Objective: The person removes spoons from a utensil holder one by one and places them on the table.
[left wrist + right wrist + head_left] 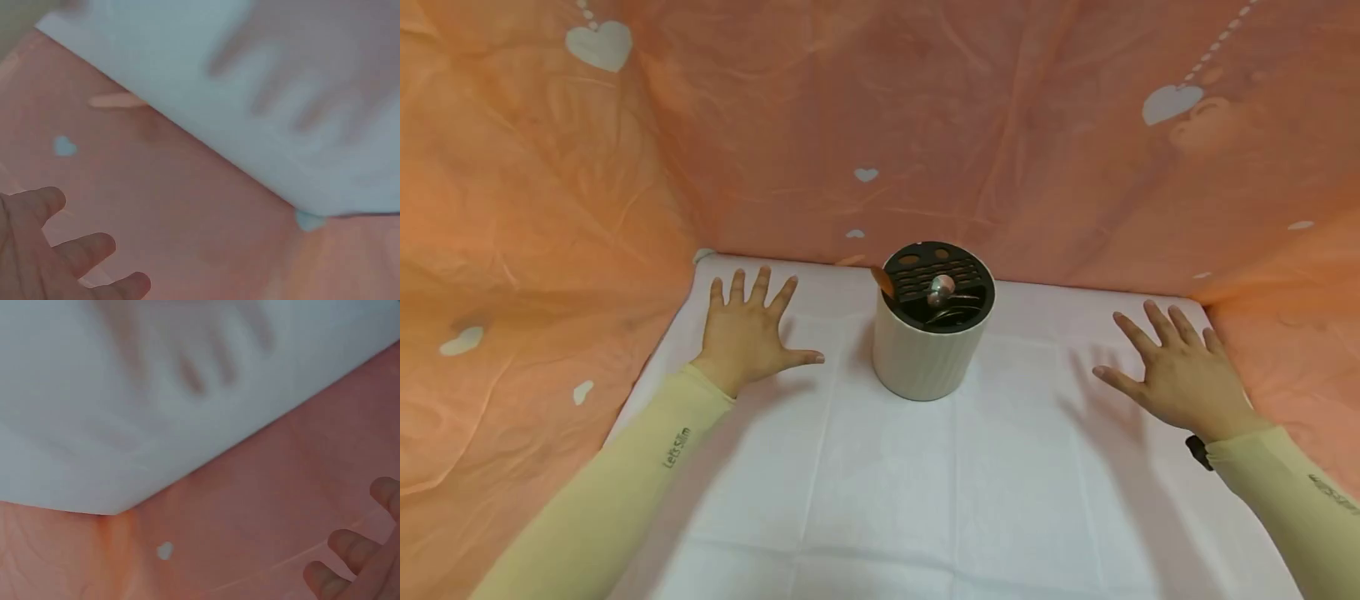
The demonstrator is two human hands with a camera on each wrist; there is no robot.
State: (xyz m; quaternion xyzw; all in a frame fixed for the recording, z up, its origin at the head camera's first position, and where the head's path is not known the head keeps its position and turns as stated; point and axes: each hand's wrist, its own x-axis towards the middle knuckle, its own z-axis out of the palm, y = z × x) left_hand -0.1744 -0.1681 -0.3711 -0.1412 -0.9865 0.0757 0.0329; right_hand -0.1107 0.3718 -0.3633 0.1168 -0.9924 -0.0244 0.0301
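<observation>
A cream, ribbed cylindrical utensil holder (921,358) with a black slotted top (917,275) stands upright near the back of the white table. In its top sit a brown piece (883,282) at the left edge and a shiny rounded metal end (942,287); their kinds cannot be told. My left hand (747,335), fingers and thumb spread, hovers to the left of the holder. Out to the right, my right hand (1187,379) is likewise spread. Both hold nothing and cast shadows on the table. Fingertips of each show in the wrist views.
A white cloth (880,508) with fold creases covers the table. Orange-pink fabric with pale hearts (827,125) hangs behind it and along both sides. A black band (1199,452) is at the right wrist.
</observation>
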